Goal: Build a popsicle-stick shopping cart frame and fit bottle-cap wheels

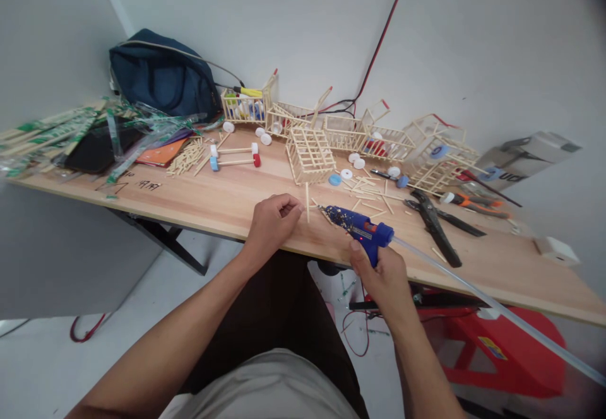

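Observation:
My right hand [386,274] is wrapped around a blue hot glue gun [362,226], its dark-speckled nozzle pointing left. A long clear glue stick [478,293] trails out of its back end. My left hand [277,220] is closed in a pinch, fingertips close to the nozzle. A thin, short wooden stick [311,207] seems to reach from those fingertips toward the nozzle tip; its held end is hidden. Another wooden stick [307,203] stands out just beyond them, below a small lattice basket made of sticks [310,154].
Several stick-built carts [343,134] line the wall. Loose short sticks [367,188], bottle caps [335,180] and wheel axles [235,161] lie around. Black-handled cutters [433,223] and orange pliers [473,203] are at right. A blue bag [163,75] and wrapped sticks [52,132] occupy the left.

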Demonstrator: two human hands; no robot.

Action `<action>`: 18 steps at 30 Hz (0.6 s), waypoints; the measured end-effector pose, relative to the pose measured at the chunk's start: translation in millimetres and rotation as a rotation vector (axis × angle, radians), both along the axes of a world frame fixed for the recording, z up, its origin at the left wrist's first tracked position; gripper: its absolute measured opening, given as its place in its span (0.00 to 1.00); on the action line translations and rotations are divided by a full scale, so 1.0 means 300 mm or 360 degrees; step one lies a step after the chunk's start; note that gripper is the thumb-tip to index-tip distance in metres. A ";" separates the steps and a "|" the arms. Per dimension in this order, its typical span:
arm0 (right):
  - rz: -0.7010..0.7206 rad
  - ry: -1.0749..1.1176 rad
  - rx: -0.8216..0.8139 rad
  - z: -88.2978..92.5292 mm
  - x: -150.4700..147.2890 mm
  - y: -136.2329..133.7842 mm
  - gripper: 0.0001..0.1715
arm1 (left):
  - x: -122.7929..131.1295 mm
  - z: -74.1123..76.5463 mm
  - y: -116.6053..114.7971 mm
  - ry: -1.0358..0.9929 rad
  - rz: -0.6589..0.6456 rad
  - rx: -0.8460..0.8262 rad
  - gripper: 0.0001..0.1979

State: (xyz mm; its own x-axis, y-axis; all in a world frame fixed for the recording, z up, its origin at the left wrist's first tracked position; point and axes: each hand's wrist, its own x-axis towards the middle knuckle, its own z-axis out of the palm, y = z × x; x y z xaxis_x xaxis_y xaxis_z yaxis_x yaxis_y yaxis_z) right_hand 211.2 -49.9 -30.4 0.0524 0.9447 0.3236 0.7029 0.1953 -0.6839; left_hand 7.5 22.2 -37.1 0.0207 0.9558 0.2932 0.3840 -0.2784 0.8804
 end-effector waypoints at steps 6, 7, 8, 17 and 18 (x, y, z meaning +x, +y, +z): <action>-0.0019 -0.0031 -0.0088 -0.024 0.016 -0.003 0.26 | 0.000 -0.002 0.002 0.0015 0.0000 0.0011 0.08; -0.0029 -0.0018 -0.0110 -0.028 0.018 -0.003 0.27 | 0.000 -0.003 0.003 0.0011 0.0000 0.0007 0.08; -0.0033 0.0009 -0.0130 -0.030 0.019 -0.004 0.27 | 0.000 -0.004 0.004 0.0004 -0.0002 -0.0001 0.08; 0.0162 0.0451 -0.0315 -0.019 0.001 0.006 0.29 | -0.006 -0.005 0.005 -0.0054 -0.0039 -0.0019 0.08; 0.0155 0.0480 -0.0302 -0.019 -0.002 0.007 0.29 | -0.006 -0.002 0.004 -0.0063 -0.0041 -0.0023 0.08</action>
